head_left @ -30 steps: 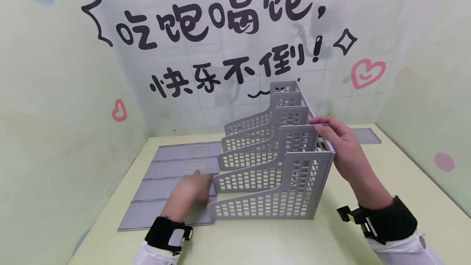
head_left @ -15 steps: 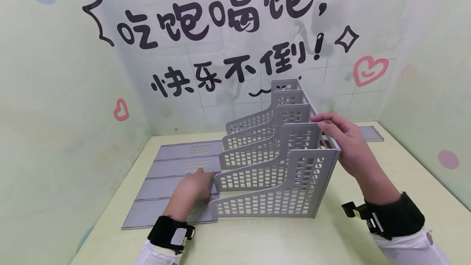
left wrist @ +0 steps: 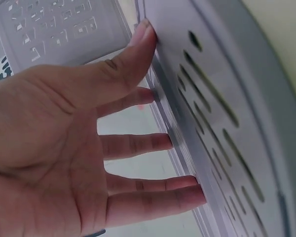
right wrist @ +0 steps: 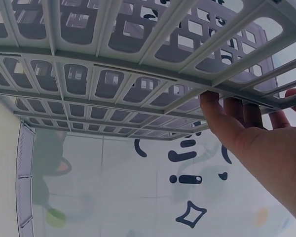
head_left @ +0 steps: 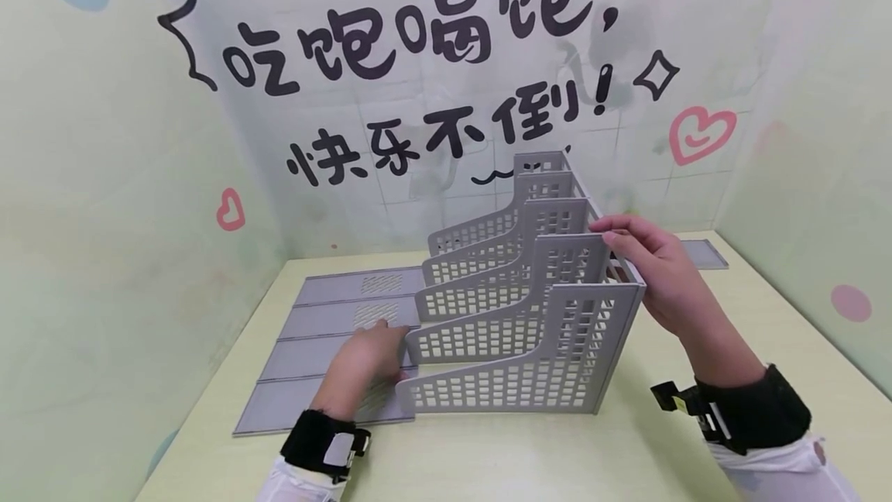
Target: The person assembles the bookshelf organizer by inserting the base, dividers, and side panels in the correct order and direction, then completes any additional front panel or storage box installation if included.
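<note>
A grey plastic magazine file rack, with perforated dividers, stands upright on the table in the head view. My right hand grips the top of its back, thumb on the near side. In the right wrist view, the fingers hook over a bar of the slotted back. My left hand is at the low front of the rack, over flat grey panels. In the left wrist view, its straight fingers and thumb touch the edge of a slotted grey panel.
The flat panels lie joined side by side on the pale table, left of the rack. Another flat grey piece lies at the back right. A printed wall closes off the back, with side walls at left and right.
My right hand and the top back corner of the rack have shifted slightly to the right. My left hand has stayed at the front of the rack over the panels.
</note>
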The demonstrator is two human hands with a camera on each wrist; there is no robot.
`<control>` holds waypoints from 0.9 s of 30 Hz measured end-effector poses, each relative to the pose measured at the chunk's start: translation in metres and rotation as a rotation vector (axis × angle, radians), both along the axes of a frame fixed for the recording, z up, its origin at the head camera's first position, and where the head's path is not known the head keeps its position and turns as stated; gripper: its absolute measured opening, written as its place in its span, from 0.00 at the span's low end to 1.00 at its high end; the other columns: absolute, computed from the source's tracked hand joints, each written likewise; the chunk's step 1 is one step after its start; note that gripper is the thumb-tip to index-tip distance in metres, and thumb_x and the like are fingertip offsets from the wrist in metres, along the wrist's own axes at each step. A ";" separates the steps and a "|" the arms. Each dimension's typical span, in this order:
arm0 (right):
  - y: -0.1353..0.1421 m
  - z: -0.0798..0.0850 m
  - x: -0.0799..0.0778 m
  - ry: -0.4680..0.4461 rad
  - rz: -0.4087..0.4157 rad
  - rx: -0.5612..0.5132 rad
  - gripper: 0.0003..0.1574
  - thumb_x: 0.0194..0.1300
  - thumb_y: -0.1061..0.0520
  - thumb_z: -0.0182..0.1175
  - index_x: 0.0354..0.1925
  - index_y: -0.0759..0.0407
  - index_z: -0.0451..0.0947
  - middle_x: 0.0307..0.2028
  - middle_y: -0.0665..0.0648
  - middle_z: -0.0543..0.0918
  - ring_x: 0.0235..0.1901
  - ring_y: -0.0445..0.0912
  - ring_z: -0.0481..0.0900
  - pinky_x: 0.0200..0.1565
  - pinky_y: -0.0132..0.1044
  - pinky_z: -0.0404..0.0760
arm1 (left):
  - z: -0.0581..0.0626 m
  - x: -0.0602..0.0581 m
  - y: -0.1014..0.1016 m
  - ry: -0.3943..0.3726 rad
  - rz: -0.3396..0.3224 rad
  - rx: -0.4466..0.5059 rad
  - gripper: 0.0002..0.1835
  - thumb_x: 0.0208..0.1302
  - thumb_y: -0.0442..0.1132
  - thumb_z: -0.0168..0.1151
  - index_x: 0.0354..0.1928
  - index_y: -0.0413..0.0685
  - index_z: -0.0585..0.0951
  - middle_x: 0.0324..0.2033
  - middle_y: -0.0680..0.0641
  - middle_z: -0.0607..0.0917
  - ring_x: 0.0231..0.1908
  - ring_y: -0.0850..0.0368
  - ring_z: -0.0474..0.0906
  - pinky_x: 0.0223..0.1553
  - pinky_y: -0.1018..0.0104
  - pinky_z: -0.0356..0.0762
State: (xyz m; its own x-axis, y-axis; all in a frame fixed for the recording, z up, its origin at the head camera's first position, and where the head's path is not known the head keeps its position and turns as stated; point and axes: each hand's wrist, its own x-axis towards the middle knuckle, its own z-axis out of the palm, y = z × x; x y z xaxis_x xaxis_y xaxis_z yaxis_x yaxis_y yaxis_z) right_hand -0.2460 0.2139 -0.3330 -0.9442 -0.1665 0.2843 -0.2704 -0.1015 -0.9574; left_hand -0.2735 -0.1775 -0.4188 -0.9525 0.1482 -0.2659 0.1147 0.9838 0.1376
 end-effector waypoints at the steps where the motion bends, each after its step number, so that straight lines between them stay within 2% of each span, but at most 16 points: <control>1: 0.001 0.000 0.000 -0.004 0.006 0.006 0.11 0.82 0.55 0.57 0.55 0.51 0.83 0.48 0.49 0.84 0.41 0.41 0.88 0.39 0.33 0.90 | -0.001 -0.001 -0.001 -0.006 -0.007 0.008 0.41 0.57 0.39 0.80 0.74 0.46 0.76 0.71 0.31 0.76 0.70 0.27 0.72 0.67 0.30 0.75; 4: 0.006 -0.001 -0.001 -0.027 0.017 0.018 0.11 0.82 0.55 0.57 0.56 0.50 0.83 0.48 0.49 0.85 0.41 0.42 0.88 0.39 0.34 0.91 | -0.004 -0.003 -0.003 -0.019 -0.035 0.043 0.39 0.60 0.41 0.78 0.74 0.46 0.76 0.70 0.33 0.78 0.74 0.31 0.69 0.69 0.31 0.74; 6: 0.010 -0.001 -0.001 -0.035 0.019 0.027 0.11 0.82 0.54 0.56 0.56 0.49 0.83 0.49 0.49 0.85 0.41 0.42 0.88 0.39 0.34 0.91 | -0.005 -0.005 -0.005 -0.027 -0.054 0.080 0.35 0.60 0.42 0.78 0.70 0.46 0.79 0.66 0.35 0.83 0.71 0.36 0.75 0.68 0.34 0.77; 9: 0.010 -0.001 -0.001 -0.036 0.014 0.023 0.11 0.82 0.55 0.56 0.56 0.50 0.84 0.49 0.50 0.85 0.41 0.43 0.88 0.39 0.34 0.91 | -0.003 -0.007 -0.006 -0.038 -0.080 0.120 0.23 0.59 0.42 0.80 0.56 0.47 0.86 0.54 0.41 0.89 0.54 0.46 0.83 0.59 0.44 0.83; 11: 0.008 -0.001 -0.001 -0.024 0.002 0.018 0.11 0.82 0.55 0.57 0.55 0.49 0.84 0.49 0.50 0.85 0.41 0.42 0.88 0.39 0.33 0.90 | -0.001 -0.008 -0.007 -0.045 -0.096 0.127 0.13 0.60 0.40 0.79 0.43 0.47 0.86 0.43 0.45 0.89 0.41 0.52 0.80 0.49 0.52 0.83; 14: 0.001 -0.002 -0.001 0.001 -0.027 0.015 0.10 0.81 0.55 0.58 0.54 0.49 0.84 0.49 0.50 0.83 0.42 0.41 0.86 0.40 0.31 0.88 | 0.002 -0.008 -0.006 -0.049 -0.108 0.114 0.10 0.63 0.38 0.77 0.34 0.48 0.82 0.33 0.49 0.85 0.34 0.55 0.77 0.40 0.59 0.78; 16: -0.004 -0.003 -0.001 0.018 -0.048 0.024 0.10 0.81 0.55 0.59 0.54 0.50 0.84 0.49 0.50 0.82 0.42 0.40 0.85 0.40 0.30 0.87 | 0.002 -0.008 -0.005 -0.051 -0.106 0.117 0.10 0.64 0.38 0.76 0.33 0.47 0.82 0.31 0.50 0.84 0.32 0.55 0.76 0.38 0.60 0.77; 23: -0.009 -0.004 0.002 0.027 -0.077 0.039 0.10 0.81 0.53 0.58 0.55 0.51 0.82 0.50 0.51 0.80 0.44 0.40 0.83 0.42 0.29 0.86 | 0.000 -0.009 -0.002 -0.023 -0.104 0.153 0.10 0.62 0.39 0.78 0.40 0.43 0.85 0.33 0.48 0.87 0.32 0.55 0.78 0.42 0.57 0.83; 27: -0.008 -0.003 0.002 0.029 -0.079 0.049 0.11 0.81 0.52 0.58 0.55 0.52 0.82 0.50 0.51 0.80 0.45 0.40 0.82 0.42 0.29 0.85 | -0.001 -0.011 -0.001 -0.007 -0.119 0.177 0.11 0.60 0.38 0.79 0.39 0.42 0.86 0.31 0.49 0.87 0.31 0.56 0.79 0.39 0.60 0.82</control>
